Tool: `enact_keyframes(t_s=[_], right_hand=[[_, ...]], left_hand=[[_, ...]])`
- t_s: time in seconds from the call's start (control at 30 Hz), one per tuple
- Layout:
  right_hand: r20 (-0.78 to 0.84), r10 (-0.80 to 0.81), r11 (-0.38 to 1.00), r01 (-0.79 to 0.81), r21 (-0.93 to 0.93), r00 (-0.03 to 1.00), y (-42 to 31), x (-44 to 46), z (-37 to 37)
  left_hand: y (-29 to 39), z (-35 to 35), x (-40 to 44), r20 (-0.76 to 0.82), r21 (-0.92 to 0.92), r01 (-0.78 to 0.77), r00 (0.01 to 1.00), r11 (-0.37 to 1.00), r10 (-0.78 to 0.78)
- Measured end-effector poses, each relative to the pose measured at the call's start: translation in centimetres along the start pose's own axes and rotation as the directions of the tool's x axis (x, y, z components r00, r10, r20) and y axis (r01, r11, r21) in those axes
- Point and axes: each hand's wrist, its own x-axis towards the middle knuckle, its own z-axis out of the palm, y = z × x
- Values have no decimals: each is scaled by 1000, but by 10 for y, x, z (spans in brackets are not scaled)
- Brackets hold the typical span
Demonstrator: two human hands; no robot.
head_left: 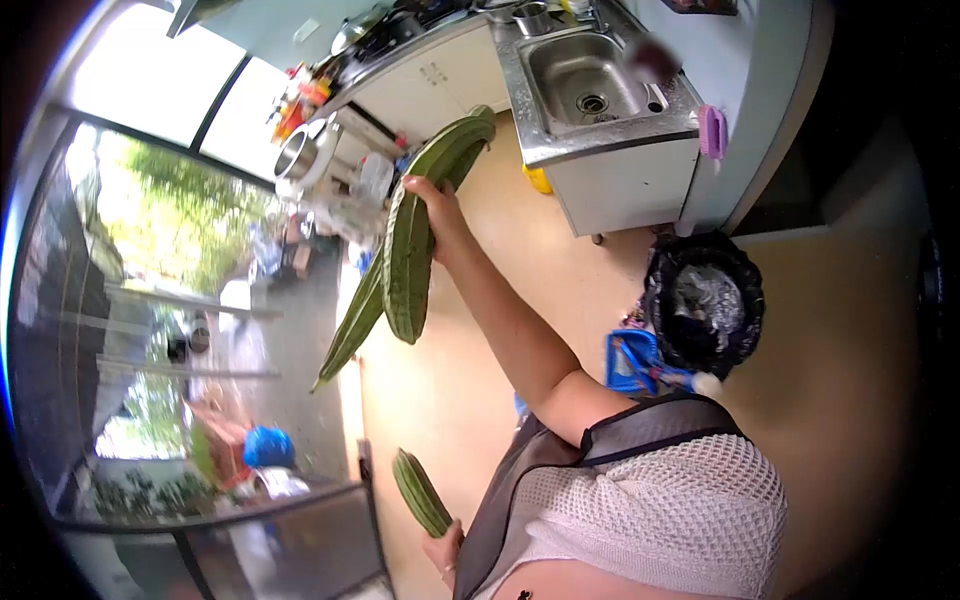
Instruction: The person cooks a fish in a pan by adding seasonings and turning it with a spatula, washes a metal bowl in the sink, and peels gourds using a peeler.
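My right hand [435, 215] is raised at arm's length, its fingers wrapped round a bunch of long green ridge gourds [408, 270]. The gourds overlap and point different ways, one slanting down to a thin tip; the hand and the overlap partly hide them. Lower down, beside my body, my left hand [445, 550] grips the bottom end of a single ridge gourd [422, 492], which tilts up and to the left. Part of the left hand is hidden behind my dark apron [520, 480].
A steel sink [585, 75] sits in the counter at the top. A black-lined bin [705, 300] stands on the floor, with a blue dustpan [630, 362] near it. On the left are windows and a glass partition [290, 540]. A white appliance [310, 150] stands near the counter.
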Motion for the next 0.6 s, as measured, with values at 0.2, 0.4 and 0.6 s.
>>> enact_keyframes(t_s=[0.2, 0.4, 0.6], right_hand=[[-146, -206, 962, 173, -212, 968, -48, 189, -45], [-321, 57, 717, -262, -646, 945, -147, 298, -122], [-624, 19, 147, -619, -771, 781, -243, 362, -198]], left_hand=[[72, 5, 222, 91, 372, -130, 991, 919, 103], [306, 85, 370, 371, 109, -340, 886, 934, 279], [501, 194, 414, 531, 154, -781, 582, 605, 617]])
